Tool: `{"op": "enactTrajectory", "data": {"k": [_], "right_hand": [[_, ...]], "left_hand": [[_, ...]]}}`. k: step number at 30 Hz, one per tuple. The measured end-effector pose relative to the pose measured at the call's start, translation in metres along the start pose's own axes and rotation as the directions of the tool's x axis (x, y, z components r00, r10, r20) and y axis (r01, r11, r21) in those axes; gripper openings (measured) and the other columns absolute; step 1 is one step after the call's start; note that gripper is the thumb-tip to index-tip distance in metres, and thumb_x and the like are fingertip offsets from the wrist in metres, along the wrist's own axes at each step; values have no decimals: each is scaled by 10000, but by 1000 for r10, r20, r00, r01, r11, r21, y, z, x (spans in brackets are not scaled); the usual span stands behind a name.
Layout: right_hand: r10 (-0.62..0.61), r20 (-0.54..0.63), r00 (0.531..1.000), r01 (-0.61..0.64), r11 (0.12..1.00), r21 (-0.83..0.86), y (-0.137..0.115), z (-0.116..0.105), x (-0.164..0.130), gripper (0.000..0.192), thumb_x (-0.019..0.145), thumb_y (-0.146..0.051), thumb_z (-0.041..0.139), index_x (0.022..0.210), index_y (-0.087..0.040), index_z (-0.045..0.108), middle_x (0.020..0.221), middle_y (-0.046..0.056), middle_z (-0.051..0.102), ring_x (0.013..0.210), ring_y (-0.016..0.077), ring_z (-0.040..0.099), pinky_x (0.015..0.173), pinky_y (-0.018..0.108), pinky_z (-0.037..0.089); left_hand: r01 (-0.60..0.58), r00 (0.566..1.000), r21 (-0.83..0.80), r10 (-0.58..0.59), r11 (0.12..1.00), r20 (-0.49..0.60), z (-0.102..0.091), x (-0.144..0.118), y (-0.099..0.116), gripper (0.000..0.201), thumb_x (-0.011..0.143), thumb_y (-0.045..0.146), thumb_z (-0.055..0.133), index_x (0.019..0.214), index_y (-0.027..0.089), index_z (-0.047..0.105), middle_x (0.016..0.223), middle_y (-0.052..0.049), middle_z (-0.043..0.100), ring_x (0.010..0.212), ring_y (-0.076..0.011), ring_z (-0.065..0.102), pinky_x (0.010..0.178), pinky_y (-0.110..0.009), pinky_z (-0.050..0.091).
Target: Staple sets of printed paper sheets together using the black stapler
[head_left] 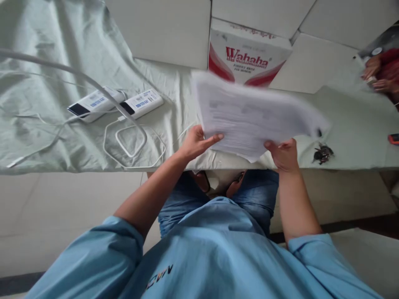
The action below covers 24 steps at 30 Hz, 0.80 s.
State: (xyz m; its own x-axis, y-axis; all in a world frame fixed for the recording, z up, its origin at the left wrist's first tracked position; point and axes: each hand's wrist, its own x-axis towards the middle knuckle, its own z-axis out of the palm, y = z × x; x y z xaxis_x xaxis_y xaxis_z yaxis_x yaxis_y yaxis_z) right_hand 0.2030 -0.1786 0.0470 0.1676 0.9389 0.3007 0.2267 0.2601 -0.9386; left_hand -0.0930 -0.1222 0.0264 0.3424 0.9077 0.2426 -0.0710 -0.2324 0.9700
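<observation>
— Looking down from the head camera: what do the hands have?

— Both grasp a blurred stack of white printed paper sheets (pixel 252 114), raised over the near edge of the pale green cloth-covered table (pixel 46 137). The left hand (pixel 197 143) pinches the lower left edge, thumb on top; the right hand (pixel 283 154) clasps the lower right corner.

— And around them?

— Two white power banks (pixel 115 104) lie side by side to the left, with looped white cables (pixel 132 143) near them. A white cardboard box with red "Wahaha" lettering (pixel 249 54) stands behind the sheets. A small dark bunch of keys (pixel 323 153) lies just right of the right hand. Another person's hands (pixel 377 77) show at the far right edge.
</observation>
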Motion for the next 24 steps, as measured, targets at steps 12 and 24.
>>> {"op": "enactTrajectory", "data": {"k": [12, 24], "right_hand": [[118, 42, 992, -118, 993, 19, -17, 2, -14, 504, 820, -543, 863, 1245, -294, 757, 1231, 43, 812, 1344, 286, 683, 1212, 480, 511], [523, 125, 843, -531, 847, 36, 6, -13, -87, 523, 795, -650, 838, 1083, -213, 824, 1131, 106, 840, 1083, 323, 800, 1008, 479, 640]], "left_hand": [[287, 958, -51, -286, 957, 13, 21, -35, -7, 716, 799, 836, 699, 934, 139, 788, 928, -138, 806, 923, -331, 765, 802, -411, 638], [523, 792, -479, -610, 705, -32, 63, -96, -5, 585, 771, 731, 816, 949, 175, 784, 794, -83, 791, 793, -283, 764, 750, -378, 615]]}}
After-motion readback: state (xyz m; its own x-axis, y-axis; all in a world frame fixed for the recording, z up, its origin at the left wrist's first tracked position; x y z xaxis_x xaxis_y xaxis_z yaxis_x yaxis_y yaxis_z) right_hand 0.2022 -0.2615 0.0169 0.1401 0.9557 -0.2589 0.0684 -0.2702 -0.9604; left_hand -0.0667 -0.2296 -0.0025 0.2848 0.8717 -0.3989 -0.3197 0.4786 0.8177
